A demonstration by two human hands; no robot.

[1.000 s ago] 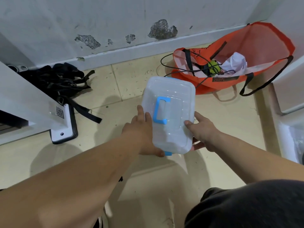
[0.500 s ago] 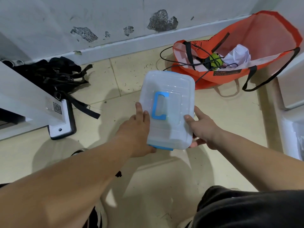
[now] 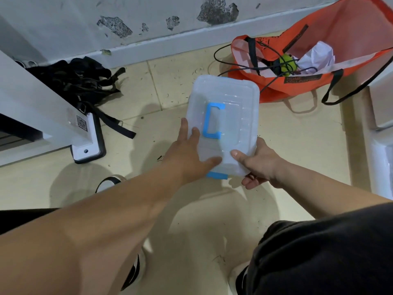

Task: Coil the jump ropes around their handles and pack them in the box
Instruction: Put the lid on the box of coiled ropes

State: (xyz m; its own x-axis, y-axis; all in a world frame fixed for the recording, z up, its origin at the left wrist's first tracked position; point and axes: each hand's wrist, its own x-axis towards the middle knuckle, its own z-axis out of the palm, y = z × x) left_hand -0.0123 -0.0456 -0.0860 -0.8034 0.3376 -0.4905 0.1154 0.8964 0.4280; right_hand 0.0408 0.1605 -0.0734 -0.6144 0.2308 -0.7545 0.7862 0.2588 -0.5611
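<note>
A clear plastic box [image 3: 234, 107] with a blue carry handle [image 3: 211, 120] on its closed lid and a blue clasp [image 3: 217, 175] at its near end is held above the tiled floor. My left hand [image 3: 189, 154] grips its near left corner, thumb on the lid. My right hand [image 3: 258, 162] grips the near right corner, thumb on top and fingers beneath. A thin black rope [image 3: 240, 67] spills out of an orange bag [image 3: 340, 39] beyond the box, beside a yellow-green ball [image 3: 287, 64]. The box looks empty through its walls.
Black straps [image 3: 85, 84] lie heaped by the wall at the left. A white furniture leg on a black-edged foot [image 3: 87, 143] stands at the left. White furniture [image 3: 380, 145] borders the right side. My shoes [image 3: 110, 182] show near the bottom.
The box has tilted and shifted slightly left and nearer the floor. My left thumb has slid onto the lid near the blue clasp; my right thumb now presses the lid's top.
</note>
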